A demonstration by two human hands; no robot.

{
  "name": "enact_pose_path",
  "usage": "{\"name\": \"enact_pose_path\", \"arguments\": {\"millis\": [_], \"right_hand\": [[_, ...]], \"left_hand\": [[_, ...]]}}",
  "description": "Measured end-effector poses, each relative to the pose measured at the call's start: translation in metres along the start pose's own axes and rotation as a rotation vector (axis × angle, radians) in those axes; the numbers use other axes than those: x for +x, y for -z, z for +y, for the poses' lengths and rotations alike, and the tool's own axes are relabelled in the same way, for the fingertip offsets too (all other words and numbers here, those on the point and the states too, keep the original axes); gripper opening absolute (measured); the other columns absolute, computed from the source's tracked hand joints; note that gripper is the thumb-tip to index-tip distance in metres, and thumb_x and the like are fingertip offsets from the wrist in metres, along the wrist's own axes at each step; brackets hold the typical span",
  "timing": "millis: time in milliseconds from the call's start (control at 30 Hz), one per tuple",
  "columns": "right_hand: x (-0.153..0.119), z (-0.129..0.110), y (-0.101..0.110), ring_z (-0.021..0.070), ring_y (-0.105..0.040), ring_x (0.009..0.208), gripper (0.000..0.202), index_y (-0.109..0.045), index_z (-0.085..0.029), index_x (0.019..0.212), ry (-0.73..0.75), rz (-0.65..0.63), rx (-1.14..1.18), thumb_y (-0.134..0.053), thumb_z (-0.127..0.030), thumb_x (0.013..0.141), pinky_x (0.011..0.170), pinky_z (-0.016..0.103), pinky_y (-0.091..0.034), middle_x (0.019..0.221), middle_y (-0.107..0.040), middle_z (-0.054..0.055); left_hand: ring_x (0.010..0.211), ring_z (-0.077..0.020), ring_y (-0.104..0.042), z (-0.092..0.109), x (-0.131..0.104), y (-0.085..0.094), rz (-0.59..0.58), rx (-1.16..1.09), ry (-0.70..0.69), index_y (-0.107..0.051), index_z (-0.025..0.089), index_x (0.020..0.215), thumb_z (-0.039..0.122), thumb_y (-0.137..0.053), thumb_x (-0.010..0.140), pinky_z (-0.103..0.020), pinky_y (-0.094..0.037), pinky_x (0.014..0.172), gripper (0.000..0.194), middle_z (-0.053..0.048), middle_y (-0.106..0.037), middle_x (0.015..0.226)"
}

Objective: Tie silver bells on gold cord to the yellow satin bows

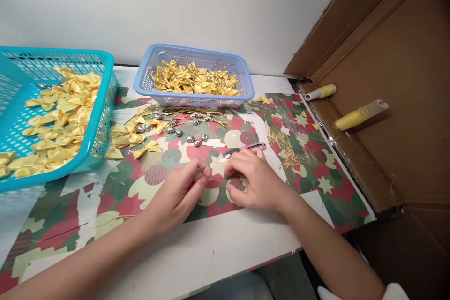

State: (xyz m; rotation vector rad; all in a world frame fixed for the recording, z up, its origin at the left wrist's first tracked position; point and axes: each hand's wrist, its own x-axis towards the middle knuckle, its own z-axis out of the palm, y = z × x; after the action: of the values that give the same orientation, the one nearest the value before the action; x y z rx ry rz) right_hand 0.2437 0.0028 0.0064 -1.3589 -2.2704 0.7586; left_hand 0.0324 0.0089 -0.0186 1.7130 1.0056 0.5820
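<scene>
My left hand is closed in a pinch over the middle of the table. A thin wire shows faintly at its fingertips, reaching toward the other hand. Facing it, my right hand is curved with a gap between thumb and fingers, and nothing clear shows in it. Just beyond the right hand lies a pink-handled tool, partly hidden by the fingers. Small silver bells are scattered past both hands. Yellow ribbon bows lie in a loose group to their left, beside a bundle of gold wires.
A turquoise basket of yellow bows stands at the left. At the back, a blue basket holds bows with gold wires. Short gold wire scraps lie to the right. Two yellow-wrapped tubes stick out from the cardboard wall.
</scene>
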Motion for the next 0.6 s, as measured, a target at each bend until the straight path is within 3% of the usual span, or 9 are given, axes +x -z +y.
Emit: {"name": "enact_pose_path", "arguments": {"millis": [133,267,367,600], "right_hand": [[0.003,-0.007,-0.011,0.0198,-0.05,0.093,0.027,-0.058,-0.021,0.096,-0.006,0.047,0.02,-0.067,-0.029,0.072,0.085,0.035,-0.028,0.097,-0.064,0.001],[0.008,-0.017,-0.032,0.0181,-0.048,0.086,0.01,-0.056,-0.02,0.079,-0.013,0.141,0.027,-0.062,-0.028,0.077,0.079,0.033,-0.029,0.085,-0.064,0.0],[0.01,-0.02,-0.043,0.015,-0.047,0.079,0.015,-0.05,-0.018,0.065,0.012,0.256,0.052,-0.056,-0.02,0.078,0.076,0.033,-0.027,0.075,-0.064,-0.003],[0.01,-0.018,-0.045,0.0136,-0.046,0.071,0.014,-0.052,-0.017,0.055,0.044,0.444,0.063,-0.055,-0.016,0.069,0.074,0.035,-0.025,0.067,-0.063,-0.004]], "left_hand": [[0.048,-0.0092,-0.029,-0.002,0.0,0.0,-0.009,-0.034,-0.01,-0.041,0.022,0.088,0.025,-0.031,0.096,-0.02,-0.025,0.045,0.013,0.008,-0.034,0.057],[0.05,-0.0091,-0.033,-0.001,-0.001,0.0,-0.024,-0.112,-0.017,-0.039,0.022,0.088,0.028,-0.031,0.098,-0.019,-0.028,0.046,0.014,0.008,-0.037,0.059],[0.051,-0.0089,-0.032,-0.002,-0.001,-0.001,-0.026,-0.152,-0.008,-0.038,0.022,0.089,0.031,-0.031,0.098,-0.019,-0.028,0.046,0.015,0.008,-0.036,0.06],[0.049,-0.0087,-0.029,-0.006,0.0,-0.002,-0.006,-0.151,-0.003,-0.038,0.023,0.09,0.032,-0.031,0.098,-0.019,-0.025,0.045,0.014,0.009,-0.033,0.059]]}}
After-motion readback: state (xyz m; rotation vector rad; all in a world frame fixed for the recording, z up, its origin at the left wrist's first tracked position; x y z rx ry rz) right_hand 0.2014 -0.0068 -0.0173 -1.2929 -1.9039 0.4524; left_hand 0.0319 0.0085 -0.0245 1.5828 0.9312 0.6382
